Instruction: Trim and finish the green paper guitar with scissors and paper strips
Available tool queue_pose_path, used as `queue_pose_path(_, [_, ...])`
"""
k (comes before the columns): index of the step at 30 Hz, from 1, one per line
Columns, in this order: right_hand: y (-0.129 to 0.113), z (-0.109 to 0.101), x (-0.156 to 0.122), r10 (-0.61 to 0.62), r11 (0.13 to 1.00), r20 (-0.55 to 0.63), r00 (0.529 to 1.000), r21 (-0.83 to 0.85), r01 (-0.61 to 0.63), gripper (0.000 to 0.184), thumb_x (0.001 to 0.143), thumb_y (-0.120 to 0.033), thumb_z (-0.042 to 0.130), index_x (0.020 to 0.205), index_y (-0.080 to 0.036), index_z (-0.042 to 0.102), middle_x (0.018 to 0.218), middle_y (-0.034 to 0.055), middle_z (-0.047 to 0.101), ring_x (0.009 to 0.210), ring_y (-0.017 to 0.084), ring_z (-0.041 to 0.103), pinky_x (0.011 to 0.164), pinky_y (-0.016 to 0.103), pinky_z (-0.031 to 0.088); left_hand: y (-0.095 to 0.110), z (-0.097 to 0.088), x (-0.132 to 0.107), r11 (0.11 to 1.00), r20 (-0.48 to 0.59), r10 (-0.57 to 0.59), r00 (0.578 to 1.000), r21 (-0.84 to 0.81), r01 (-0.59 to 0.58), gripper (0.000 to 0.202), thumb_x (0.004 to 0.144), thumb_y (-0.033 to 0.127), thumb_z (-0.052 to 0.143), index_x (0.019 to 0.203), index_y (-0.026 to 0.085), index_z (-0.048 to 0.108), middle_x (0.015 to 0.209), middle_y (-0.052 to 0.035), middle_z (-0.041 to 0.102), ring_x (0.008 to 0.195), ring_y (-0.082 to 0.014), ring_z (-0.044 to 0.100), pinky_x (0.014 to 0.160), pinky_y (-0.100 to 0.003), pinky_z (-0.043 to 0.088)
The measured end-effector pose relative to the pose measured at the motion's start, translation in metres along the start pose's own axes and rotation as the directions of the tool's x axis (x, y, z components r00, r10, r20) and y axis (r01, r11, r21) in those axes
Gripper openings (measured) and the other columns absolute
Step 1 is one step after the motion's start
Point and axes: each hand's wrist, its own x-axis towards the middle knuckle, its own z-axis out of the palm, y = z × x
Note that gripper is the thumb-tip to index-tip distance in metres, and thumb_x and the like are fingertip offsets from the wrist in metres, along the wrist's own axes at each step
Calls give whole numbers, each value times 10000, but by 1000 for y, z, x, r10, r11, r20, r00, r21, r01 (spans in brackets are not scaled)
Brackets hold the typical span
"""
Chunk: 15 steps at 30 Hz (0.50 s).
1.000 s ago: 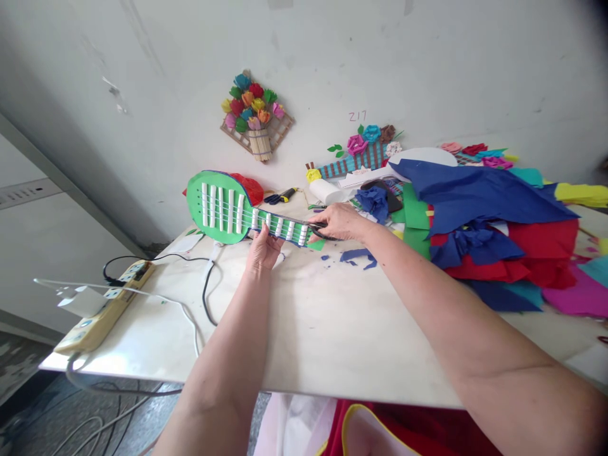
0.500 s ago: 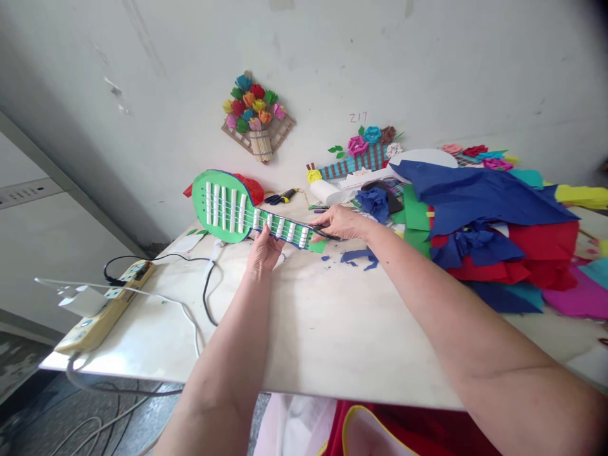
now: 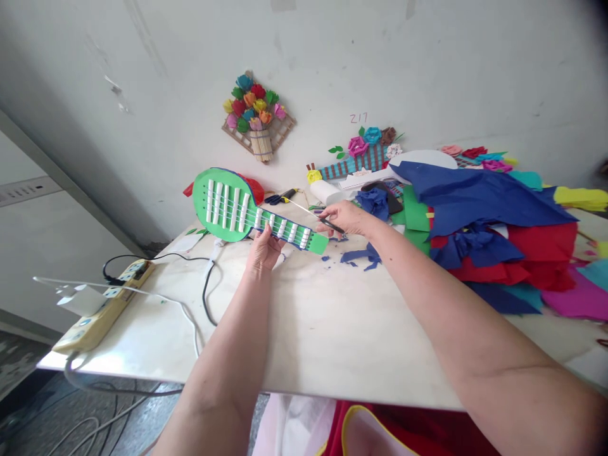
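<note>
The left hand (image 3: pixel 265 249) grips a green guitar (image 3: pixel 251 213) above the counter (image 3: pixel 323 335), and the right hand (image 3: pixel 346 218) grasps black-handled scissors (image 3: pixel 332 225).

The left hand (image 3: pixel 265 252) holds a green guitar (image 3: pixel 251 218)

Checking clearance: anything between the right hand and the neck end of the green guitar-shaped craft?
Nothing visible besides the scissors that the right hand holds; their blades show above the neck of the green guitar-shaped craft in the picture.
</note>
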Motion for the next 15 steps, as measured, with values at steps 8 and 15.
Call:
queue_pose_path(8, [12, 3, 4, 34, 758, -182, 983, -636, -144, 286, 620, -470, 601, 789, -268, 713, 747, 36, 682, 731, 195, 603, 584, 264, 412, -1, -2, 0, 1000, 31, -15, 999, -1, 15, 82, 776, 113, 554, 818, 183, 567, 758, 17, 663, 681, -103, 625, 692, -250, 509])
queue_pose_path(15, [17, 12, 1, 197, 640, -139, 970, -732, -235, 293, 623, -432, 597, 812, -233, 699, 894, 71, 684, 808, 202, 610, 605, 257, 422, -1, -3, 0, 999, 61, -38, 997, 24, 36, 119, 763, 148, 580, 872, 192, 563, 769, 8, 662, 705, -113, 633, 733, -259, 505])
